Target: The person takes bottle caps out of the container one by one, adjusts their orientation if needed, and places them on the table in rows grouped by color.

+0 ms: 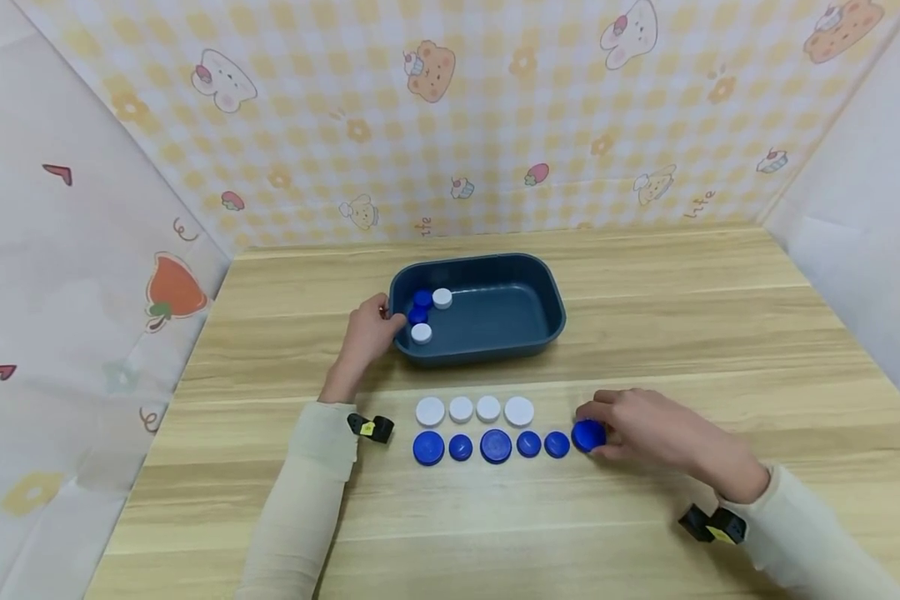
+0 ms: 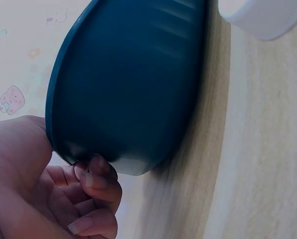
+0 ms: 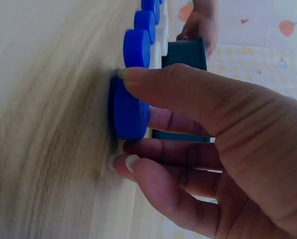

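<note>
My left hand (image 1: 372, 332) grips the left end of a dark teal basin (image 1: 487, 354), thumb over the rim and fingers curled under it outside in the left wrist view. Inside the basin, at its left side, lie two blue caps (image 1: 422, 299) and two white caps (image 1: 442, 298). My right hand (image 1: 648, 429) pinches a large ribbed blue bottle cap (image 3: 128, 112) between thumb and fingers, at the right end of a row of blue caps (image 1: 496, 447). The cap stands close over the tabletop, slightly tilted in the head view.
Behind the blue row runs a row of several white caps (image 1: 461, 409), in front of the basin. The wood-grain tabletop (image 1: 667, 308) meets a yellow checked backdrop (image 1: 495, 117) at the back. White patterned panels (image 1: 82, 292) rise at both sides.
</note>
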Demonstrator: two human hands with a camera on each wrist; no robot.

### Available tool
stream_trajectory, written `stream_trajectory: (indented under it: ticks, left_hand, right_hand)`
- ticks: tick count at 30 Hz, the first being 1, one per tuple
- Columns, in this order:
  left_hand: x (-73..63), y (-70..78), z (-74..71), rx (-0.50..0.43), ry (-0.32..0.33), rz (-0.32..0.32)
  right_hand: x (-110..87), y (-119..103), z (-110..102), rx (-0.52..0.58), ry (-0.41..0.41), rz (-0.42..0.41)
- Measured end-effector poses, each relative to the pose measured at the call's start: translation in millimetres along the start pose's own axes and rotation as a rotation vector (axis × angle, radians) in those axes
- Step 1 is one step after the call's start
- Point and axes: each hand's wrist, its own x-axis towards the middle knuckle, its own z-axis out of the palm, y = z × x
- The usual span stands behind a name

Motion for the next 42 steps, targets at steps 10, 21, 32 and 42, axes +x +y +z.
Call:
stream_trajectory:
  ticks: [10, 21, 32, 42]
  left_hand:
    - [0.9, -0.8, -4.7, -0.003, 0.002, -0.006]
    - [0.6, -0.4, -2.4, -0.003, 0.017, 0.005]
    - [-0.8, 0.5, -1.0, 0.001, 0.002, 0.005]
    - [1.2, -1.6, -0.5, -0.006, 0.018, 0.01]
  right_hand:
    - [0.6, -7.1, 3.8, -0.015, 0.008, 0.007]
    - [0.4, -11.3, -2.4, 0.019, -0.002, 0.043]
    - [27.5, -18.6, -29.2, 0.108, 0.056, 0.045]
    - [82.3, -18.1, -55.5, 0.442, 0.189, -0.122]
